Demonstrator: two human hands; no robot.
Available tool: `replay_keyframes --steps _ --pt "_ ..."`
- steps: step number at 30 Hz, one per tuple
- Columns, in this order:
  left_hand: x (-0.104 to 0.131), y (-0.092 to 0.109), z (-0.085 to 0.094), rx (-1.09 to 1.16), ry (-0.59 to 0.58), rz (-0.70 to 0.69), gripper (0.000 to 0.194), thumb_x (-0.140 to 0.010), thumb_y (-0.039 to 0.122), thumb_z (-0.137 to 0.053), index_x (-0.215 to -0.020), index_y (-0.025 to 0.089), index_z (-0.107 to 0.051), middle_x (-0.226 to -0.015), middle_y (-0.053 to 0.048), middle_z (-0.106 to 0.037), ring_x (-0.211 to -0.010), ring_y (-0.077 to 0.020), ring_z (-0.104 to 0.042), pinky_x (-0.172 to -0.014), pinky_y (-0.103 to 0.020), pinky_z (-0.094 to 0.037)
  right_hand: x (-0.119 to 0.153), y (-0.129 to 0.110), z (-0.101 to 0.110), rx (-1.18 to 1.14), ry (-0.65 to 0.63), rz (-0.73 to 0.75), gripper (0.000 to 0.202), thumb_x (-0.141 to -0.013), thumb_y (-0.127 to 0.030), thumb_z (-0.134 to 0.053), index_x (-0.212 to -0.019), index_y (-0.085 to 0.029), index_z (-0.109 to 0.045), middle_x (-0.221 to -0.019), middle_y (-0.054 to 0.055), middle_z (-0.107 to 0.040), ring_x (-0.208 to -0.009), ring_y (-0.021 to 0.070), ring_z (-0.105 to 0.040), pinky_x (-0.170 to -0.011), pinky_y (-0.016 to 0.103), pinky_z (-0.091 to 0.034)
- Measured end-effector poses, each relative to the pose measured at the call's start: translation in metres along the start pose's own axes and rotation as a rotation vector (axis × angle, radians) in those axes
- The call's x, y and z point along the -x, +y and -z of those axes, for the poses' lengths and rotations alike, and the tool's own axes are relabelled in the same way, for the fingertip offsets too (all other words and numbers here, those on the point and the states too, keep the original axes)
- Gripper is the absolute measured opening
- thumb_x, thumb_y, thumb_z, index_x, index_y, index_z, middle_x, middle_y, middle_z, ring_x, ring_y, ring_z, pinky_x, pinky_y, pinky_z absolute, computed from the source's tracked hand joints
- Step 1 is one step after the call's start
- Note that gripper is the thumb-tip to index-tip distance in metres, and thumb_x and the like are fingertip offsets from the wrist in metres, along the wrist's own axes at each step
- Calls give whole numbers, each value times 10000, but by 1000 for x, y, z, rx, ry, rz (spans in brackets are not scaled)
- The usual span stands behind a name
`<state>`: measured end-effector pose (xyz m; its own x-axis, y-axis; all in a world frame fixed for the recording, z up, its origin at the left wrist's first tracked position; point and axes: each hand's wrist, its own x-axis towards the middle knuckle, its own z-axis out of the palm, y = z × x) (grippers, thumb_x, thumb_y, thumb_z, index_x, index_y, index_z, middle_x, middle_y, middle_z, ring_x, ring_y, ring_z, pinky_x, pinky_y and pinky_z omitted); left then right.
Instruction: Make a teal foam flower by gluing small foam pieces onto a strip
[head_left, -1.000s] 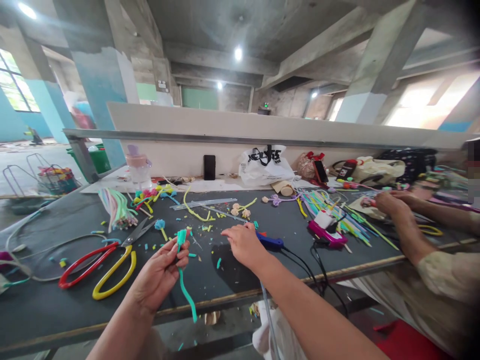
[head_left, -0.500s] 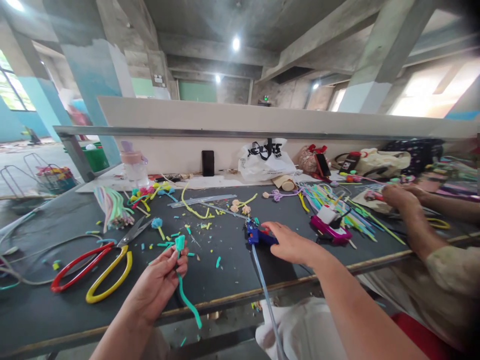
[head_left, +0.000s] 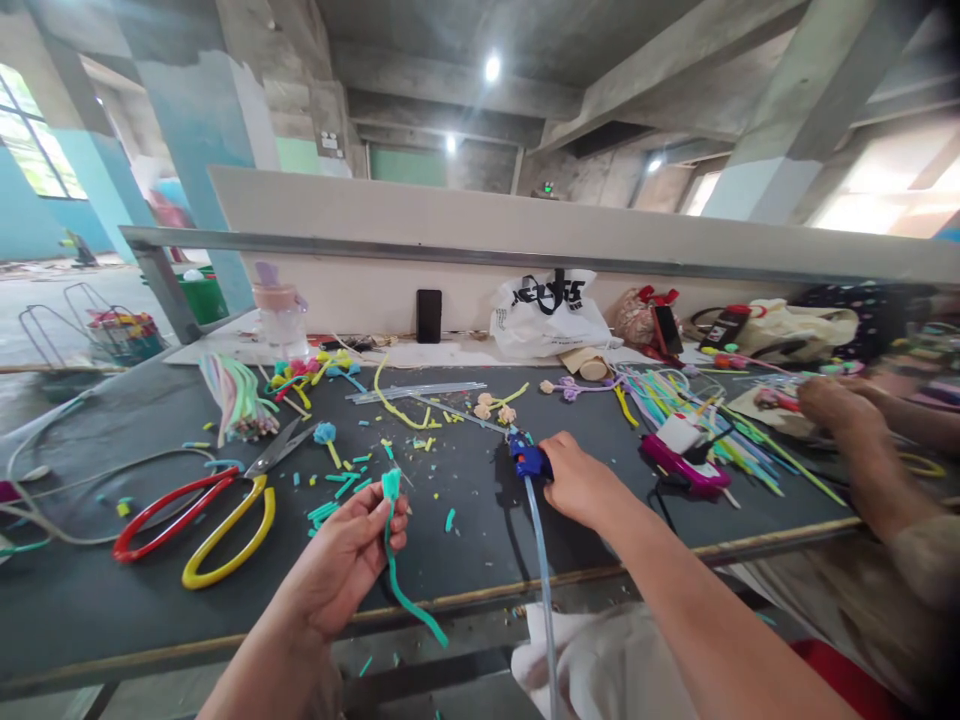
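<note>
Right hand (head_left: pixel 581 482) now grips glue gun (head_left: pixel 530 461), handle hidden behind fingers; left hand (head_left: pixel 358 545) pinches teal strip (head_left: pixel 391 486), middle partly covered.

the glue gun (head_left: pixel 529 460) is blue, the power strip (head_left: pixel 686 468) magenta.
</note>
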<state>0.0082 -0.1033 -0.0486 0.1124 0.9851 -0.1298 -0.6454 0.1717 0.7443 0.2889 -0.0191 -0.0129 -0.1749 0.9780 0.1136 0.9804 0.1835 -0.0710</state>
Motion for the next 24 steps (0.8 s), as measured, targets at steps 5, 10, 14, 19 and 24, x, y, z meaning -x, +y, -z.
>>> replay_keyframes --steps 5,10,14,19,24 --pt "-1 0 1 32 -19 1 92 -779 91 -600 -866 120 -603 -811 -56 -560 -651 -88 -512 -571 -195 -457 9 -25 8 -581 155 42 176 -740 -281 -570 -881 -177 -580 -895 62 -618 -821 200 -603 -733 291 -452" --pt "-2 -1 -1 45 -14 -7 108 -765 104 -621 -870 122 -600 -783 -38 -550 -632 -83 -513 -567 -189 -463 41 -77 -6 -1011 -25 208 233 -722 -417 -619 -824 -209 -603 -738 17 -646 -688 174 -603 -617 267 -473" --pt "-1 0 -2 42 4 -28 131 -738 86 -644 -856 128 -604 -726 -4 -529 -591 -68 -502 -564 -183 -470 56 -98 -10 -897 -100 262 241 -725 -434 -620 -745 -194 -600 -684 15 -612 -616 144 -552 -560 235 -435" --pt "-1 -1 -2 60 29 -49 123 -740 90 -641 -846 131 -596 -730 -3 -535 -598 -71 -510 -561 -182 -466 54 -97 -2 -777 -131 234 262 -742 -441 -582 -711 -182 -557 -668 10 -559 -603 132 -486 -544 226 -404" --pt "-2 -1 -2 38 18 -49 124 -762 107 -622 -876 139 -585 -770 -8 -537 -620 -74 -504 -566 -182 -456 53 -100 0 -771 -150 205 271 -724 -443 -582 -682 -180 -537 -638 1 -525 -586 127 -450 -526 224 -370"
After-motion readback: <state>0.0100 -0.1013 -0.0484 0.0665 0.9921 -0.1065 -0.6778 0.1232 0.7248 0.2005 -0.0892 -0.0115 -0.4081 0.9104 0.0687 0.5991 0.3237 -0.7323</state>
